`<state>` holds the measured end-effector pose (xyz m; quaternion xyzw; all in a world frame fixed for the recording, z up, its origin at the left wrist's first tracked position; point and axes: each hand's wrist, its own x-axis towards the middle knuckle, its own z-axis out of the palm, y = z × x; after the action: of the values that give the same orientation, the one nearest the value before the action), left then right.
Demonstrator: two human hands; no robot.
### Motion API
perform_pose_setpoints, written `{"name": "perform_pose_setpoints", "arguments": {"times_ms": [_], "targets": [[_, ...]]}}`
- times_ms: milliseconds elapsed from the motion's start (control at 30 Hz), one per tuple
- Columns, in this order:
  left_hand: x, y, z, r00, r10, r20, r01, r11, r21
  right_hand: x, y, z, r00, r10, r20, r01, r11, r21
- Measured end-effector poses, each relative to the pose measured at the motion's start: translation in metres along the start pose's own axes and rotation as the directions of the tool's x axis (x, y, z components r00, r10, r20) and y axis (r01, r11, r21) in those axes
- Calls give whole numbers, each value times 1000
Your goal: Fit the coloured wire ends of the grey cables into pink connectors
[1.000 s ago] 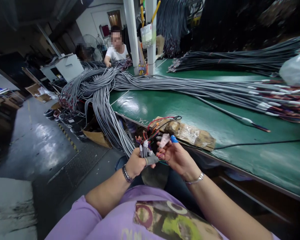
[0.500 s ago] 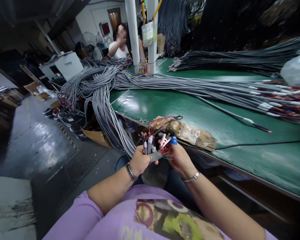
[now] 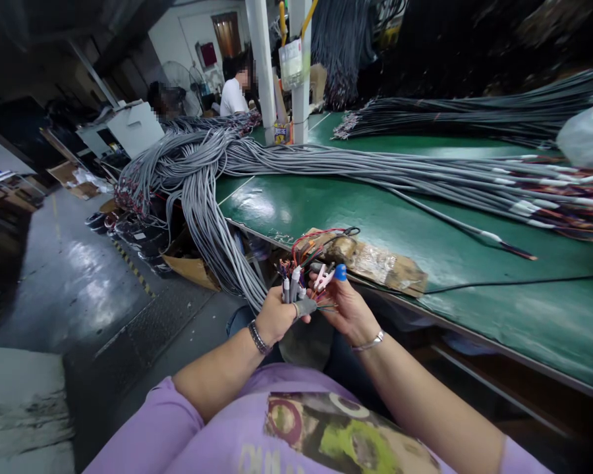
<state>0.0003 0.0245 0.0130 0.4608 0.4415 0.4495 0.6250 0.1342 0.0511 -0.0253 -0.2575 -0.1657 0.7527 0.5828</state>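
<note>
My left hand [image 3: 278, 315] is closed around a bundle of grey cables [image 3: 295, 284], whose stripped ends with white sleeves and thin coloured wires stick up above the fist. A grey cover wraps its thumb. Close on the right, my right hand [image 3: 348, 308] has its fingers curled, a blue cover [image 3: 340, 272] on its thumb. Between its thumb and fingers is a pale pink clip [image 3: 323, 279]. Loose coloured wires [image 3: 326, 305] fan out from the left hand to the right fingers. Part of the right fingertips is hidden.
A taped cardboard piece [image 3: 375, 261] with red and black leads lies at the edge of the green table [image 3: 425, 243]. Long grey cables [image 3: 356, 163] run across the table and hang down over its left side. A co-worker [image 3: 233, 95] sits behind a white post.
My right hand has shifted slightly left, closer to my left hand, with the clip. My left hand stays in place. The co-worker has lowered an arm and turned.
</note>
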Motion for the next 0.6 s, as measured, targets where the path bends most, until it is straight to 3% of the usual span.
{"name": "perform_pose_setpoints", "arguments": {"times_ms": [267, 600], "targets": [[-12, -5, -8, 995, 96, 0, -96, 995, 2, -14, -5, 8, 995, 68, 79, -69, 997, 17], [-10, -12, -8, 984, 176, -19, -175, 984, 34, -21, -7, 12, 998, -41, 40, 42, 999, -22]]}}
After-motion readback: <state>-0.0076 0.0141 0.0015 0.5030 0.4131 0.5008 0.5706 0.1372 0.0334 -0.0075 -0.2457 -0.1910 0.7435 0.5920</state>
